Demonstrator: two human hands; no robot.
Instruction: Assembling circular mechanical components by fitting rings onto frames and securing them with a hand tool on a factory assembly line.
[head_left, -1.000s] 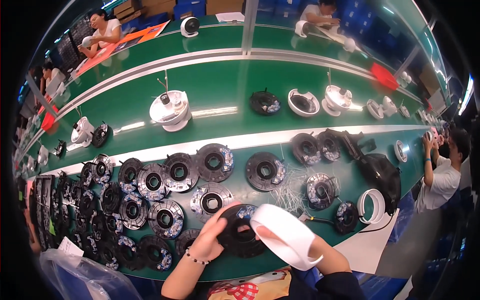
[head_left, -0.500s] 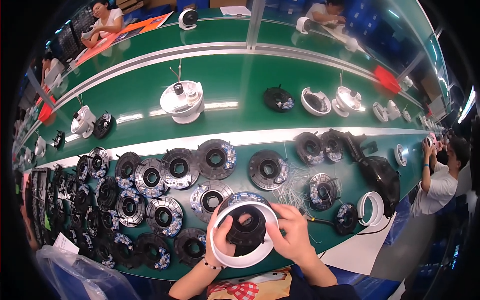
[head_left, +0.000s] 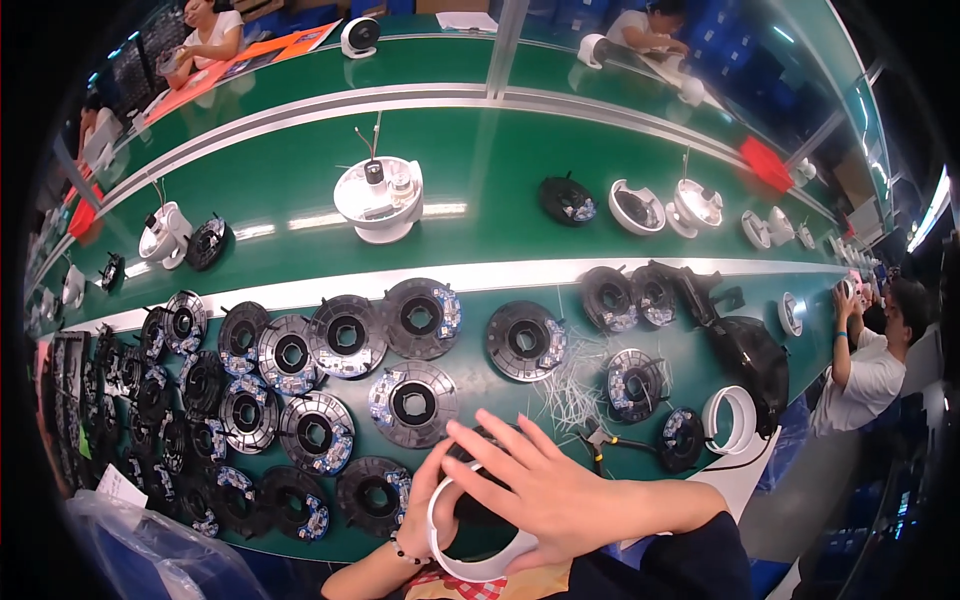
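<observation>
A white ring (head_left: 436,528) is in the person's hands at the near edge of the green bench (head_left: 478,392), low in the view and tilted so that its opening partly shows. The left hand (head_left: 425,500) curls around its left wall, gripping it, with the thumb reaching inside. The right hand (head_left: 560,500) lies across the ring from the right, palm down and fingers spread, the thumb near the lower rim (whether its fingertips press on anything is hard to tell). Dark material shows within the ring, mostly hidden by the right hand. A beaded bracelet (head_left: 405,552) circles the left wrist.

Just beyond the hands lies a black disc (head_left: 436,378) with a blue circuit board along its left edge; many similar discs crowd the bench to the left, some overlapping. To the right are pliers (head_left: 597,446) with yellow and black handles, a loose heap of thin white strips (head_left: 572,392), and a second white ring (head_left: 744,424) near a black bag (head_left: 745,355).

Past the pale rail (head_left: 470,277), a white housing (head_left: 378,210) with upright wires stands on a long green surface (head_left: 480,225). At the far right, a co-worker (head_left: 868,365) in a white top raises both arms.
</observation>
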